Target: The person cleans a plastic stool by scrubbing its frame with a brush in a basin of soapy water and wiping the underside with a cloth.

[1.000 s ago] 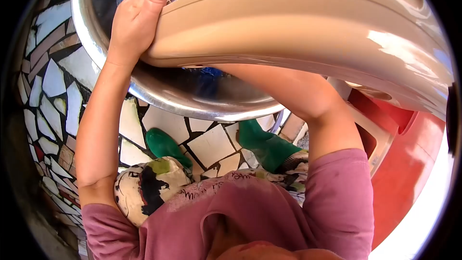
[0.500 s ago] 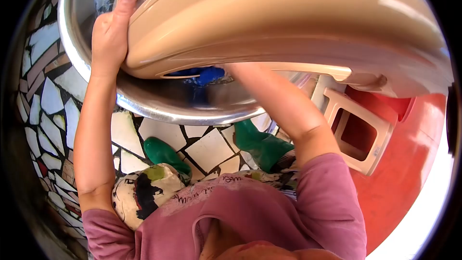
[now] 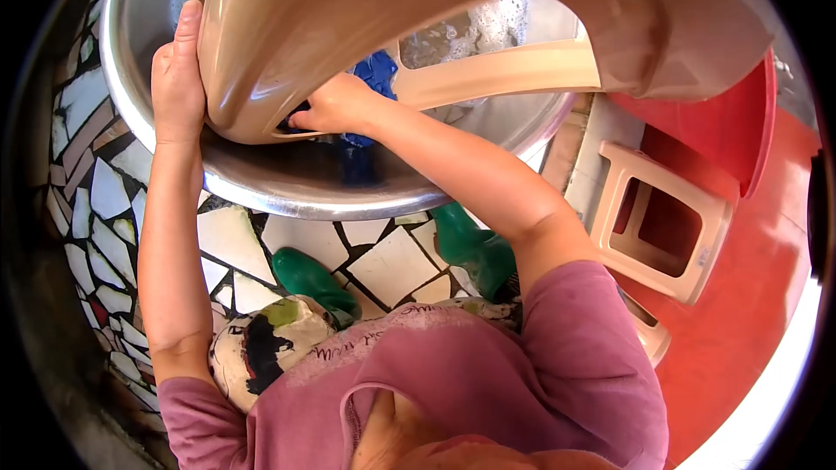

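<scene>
A large glossy beige plastic piece (image 3: 348, 9) is tilted over a round metal basin (image 3: 287, 200). My left hand (image 3: 180, 78) grips its left edge, thumb up along the side. My right hand (image 3: 335, 106) is at the lower edge of the piece, with its fingers partly hidden in an opening there; whether they hold anything cannot be seen. Just behind the right hand lies a crumpled blue cloth (image 3: 376, 72). Sudsy water (image 3: 475, 33) shows through a gap in the beige piece.
At the right a small beige stool (image 3: 710, 244) lies on the red floor (image 3: 697, 365), near a red tub (image 3: 740, 130). Broken-tile paving (image 3: 231, 239) surrounds the basin's left and front. My green boots (image 3: 309, 277) stand close to the basin.
The beige piece has tilted further, exposing its gap and the water. My right hand has come into view from beneath it. My left hand has shifted left and slightly down with the piece.
</scene>
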`<state>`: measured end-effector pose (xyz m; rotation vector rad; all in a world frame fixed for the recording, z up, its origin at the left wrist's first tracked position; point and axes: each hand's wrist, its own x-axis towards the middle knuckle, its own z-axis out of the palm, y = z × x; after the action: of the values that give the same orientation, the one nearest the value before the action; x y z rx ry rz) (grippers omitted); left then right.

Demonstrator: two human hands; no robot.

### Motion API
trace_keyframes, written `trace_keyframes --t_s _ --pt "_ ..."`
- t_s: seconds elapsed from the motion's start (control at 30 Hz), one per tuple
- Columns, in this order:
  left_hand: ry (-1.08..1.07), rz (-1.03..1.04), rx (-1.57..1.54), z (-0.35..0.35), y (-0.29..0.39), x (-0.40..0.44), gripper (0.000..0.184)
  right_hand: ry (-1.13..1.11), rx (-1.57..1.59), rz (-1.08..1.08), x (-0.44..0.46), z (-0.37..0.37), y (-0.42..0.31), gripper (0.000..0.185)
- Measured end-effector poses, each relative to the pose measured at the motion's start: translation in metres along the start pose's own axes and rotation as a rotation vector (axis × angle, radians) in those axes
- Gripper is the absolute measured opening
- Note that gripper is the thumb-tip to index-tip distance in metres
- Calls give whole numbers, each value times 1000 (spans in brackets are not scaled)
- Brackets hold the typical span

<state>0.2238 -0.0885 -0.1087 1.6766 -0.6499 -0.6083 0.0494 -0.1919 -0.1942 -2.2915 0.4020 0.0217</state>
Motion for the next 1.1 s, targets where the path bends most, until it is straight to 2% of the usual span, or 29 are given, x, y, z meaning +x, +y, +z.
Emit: trace_keyframes --t_s 0.07,0.13,0.2,0.23,0.27,0.3,0.33,0.37,0.4,0.43,0.47,0.5,0.53,0.6,0.67,0.73,0.77,0.87,0.9,0.93,0.97,1.03,1.07,1.1 --pt "67 42 21 3 -3 3 60 -185 129 -77 22 10 0 23" --pt "86 50 11 5 -2 6 60 -93 174 -120 35 18 -7 24" --pt "86 -6 -84 2 -10 9 58 -327 349 45 33 13 -5 28" --pt "91 -20 -101 2 -11 9 56 -419 206 144 29 -5 -17 28" --pt "96 -35 -118 1 -12 8 54 -476 40 95 40 13 3 29" --pt "-46 -34 -159 -7 -9 8 48 -575 -107 135 34 -15 -8 31" --pt "6 -33 -95 -4 -15 7 42 -670 -255 176 27 -52 -23 33" --pt "58 -36 -30 -1 -22 7 37 -659 -270 139 23 -63 -30 26" --pt "110 -43 34 3 -28 6 31 -603 -456 144 26 -59 -41 26" --pt "105 87 66 4 -26 4 27 -557 -520 132 25 -56 -52 24" --pt "150 -1 8 4 -24 5 26 -513 -582 122 25 -53 -58 24" --pt "200 -87 -55 5 -20 5 31 -389 -505 113 28 -41 -50 28" --pt "197 -88 -47 0 -30 9 31 -386 -497 112 31 -33 -43 28" --pt "140 -61 -139 -8 -48 16 25 -279 -36 79 34 -21 -30 23" --pt "127 -11 -86 -4 -46 13 24 -234 18 58 29 -13 -19 20" --pt "140 24 -7 -2 -33 5 29 -333 -272 151 21 -30 -27 19" --pt "83 40 -47 -4 -26 5 26 -332 -315 102 20 -47 -25 19" --pt "-77 85 -178 -8 -14 3 24 122 -264 86 24 -42 2 15" --pt "-99 90 -201 -5 -13 1 24 100 -151 44 21 -43 -1 15" --pt "-121 96 -225 -2 -12 -2 25 -42 -85 -3 21 -40 -2 16" --pt "15 4 -151 4 -12 -1 25 -72 -65 -20 22 -31 -2 16" --pt "153 -92 -71 6 -17 3 26 -122 -51 -68 23 -25 -4 14" --pt "134 -67 -84 4 -21 4 27 -128 -44 -67 22 -24 -1 14" --pt "121 -56 -90 4 -22 2 27 -281 3 -67 18 -28 -4 13"
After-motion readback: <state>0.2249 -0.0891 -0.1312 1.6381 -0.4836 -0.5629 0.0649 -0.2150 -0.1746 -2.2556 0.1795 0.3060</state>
